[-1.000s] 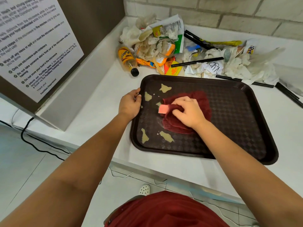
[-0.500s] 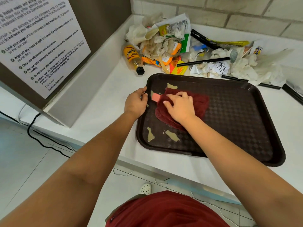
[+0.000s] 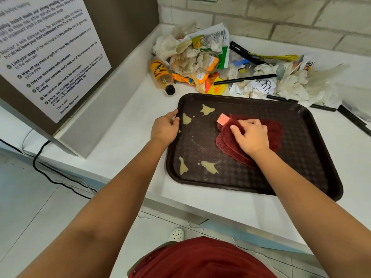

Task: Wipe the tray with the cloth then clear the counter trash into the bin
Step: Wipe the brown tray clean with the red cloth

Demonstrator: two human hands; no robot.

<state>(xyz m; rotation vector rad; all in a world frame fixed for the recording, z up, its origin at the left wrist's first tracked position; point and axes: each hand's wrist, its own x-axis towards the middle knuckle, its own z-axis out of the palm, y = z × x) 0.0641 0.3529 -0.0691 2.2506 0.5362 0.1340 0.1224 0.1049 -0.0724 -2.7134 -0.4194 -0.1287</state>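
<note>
Head view: my left hand [image 3: 165, 129] grips the left rim of the tray [image 3: 313, 157], fingers curled over its edge. My right hand [image 3: 252, 137] holds the cloth [image 3: 276, 133] bunched under curled fingers at tray centre. Spills [image 3: 207, 109] dot the tray's left half. Trash [image 3: 202, 61] fills the counter's [image 3: 128, 135] back corner.

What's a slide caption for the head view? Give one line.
Right hand wipes spills on the tray with a cloth; left hand steadies the rim; trash waits behind.
</note>
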